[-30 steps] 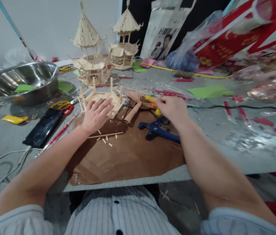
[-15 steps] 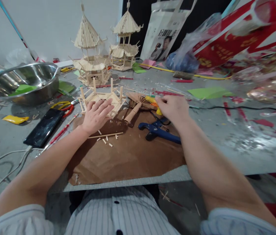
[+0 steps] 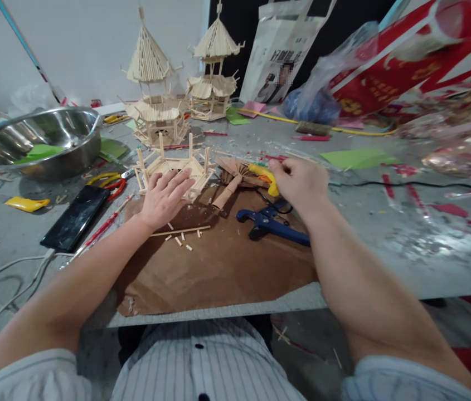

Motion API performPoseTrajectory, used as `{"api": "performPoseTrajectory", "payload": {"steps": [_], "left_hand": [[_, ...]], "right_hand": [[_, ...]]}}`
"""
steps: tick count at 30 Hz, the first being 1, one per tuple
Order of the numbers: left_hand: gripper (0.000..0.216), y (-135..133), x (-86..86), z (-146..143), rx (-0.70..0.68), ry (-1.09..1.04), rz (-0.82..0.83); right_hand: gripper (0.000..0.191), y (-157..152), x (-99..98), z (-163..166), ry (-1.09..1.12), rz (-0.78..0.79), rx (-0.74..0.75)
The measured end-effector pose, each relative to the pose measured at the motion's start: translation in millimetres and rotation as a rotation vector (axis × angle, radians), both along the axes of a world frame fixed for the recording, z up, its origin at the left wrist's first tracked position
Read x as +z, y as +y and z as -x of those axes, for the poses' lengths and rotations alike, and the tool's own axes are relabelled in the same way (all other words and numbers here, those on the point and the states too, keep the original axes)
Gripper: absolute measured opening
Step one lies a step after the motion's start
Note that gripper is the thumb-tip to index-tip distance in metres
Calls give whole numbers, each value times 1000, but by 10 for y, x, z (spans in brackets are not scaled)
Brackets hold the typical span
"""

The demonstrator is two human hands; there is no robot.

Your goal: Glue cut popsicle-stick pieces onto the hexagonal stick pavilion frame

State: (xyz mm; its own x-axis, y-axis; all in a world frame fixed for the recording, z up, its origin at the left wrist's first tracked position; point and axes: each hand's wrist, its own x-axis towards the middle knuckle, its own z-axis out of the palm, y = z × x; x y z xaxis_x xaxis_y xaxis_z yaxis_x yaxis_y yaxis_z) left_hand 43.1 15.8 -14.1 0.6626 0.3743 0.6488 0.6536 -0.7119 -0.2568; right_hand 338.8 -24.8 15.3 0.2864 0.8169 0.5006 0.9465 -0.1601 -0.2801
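Note:
My left hand [image 3: 166, 195] lies with stretched fingers over the front rim of a six-sided frame of light wooden sticks [image 3: 195, 177]. Short posts rise from that frame, and part of it is hidden under the hand. My right hand [image 3: 304, 181] is closed, thumb and forefinger together, just right of a yellow tool with an orange part [image 3: 266, 177], which looks like a glue gun. What the fingers hold, if anything, I cannot make out. Left of the tool is a brown broom-like bundle [image 3: 229, 192]. Blue cutters [image 3: 275, 225] lie in front of the right hand.
Brown paper [image 3: 218, 273] covers the table's near part, with small stick offcuts [image 3: 183, 238] on it. Two stick pagodas [image 3: 151, 64] stand behind. Left are a steel bowl [image 3: 87, 142], a phone [image 3: 75, 218] and pliers [image 3: 113, 186]. A black cord [image 3: 406, 182] runs right.
My right hand has shifted slightly right, away from the yellow tool, and more of that tool shows. My left hand and the stick frame have stayed still.

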Motion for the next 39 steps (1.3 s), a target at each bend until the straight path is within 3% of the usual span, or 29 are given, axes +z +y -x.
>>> {"api": "performPoseTrajectory", "payload": {"steps": [10,39], "left_hand": [[39,8,-10,6,6,2,0],[39,1,6,2,16,16,41]], "right_hand": [[40,-78,52,160,-38,11,21],[47,-90,34,197,-57,48,47]]}}
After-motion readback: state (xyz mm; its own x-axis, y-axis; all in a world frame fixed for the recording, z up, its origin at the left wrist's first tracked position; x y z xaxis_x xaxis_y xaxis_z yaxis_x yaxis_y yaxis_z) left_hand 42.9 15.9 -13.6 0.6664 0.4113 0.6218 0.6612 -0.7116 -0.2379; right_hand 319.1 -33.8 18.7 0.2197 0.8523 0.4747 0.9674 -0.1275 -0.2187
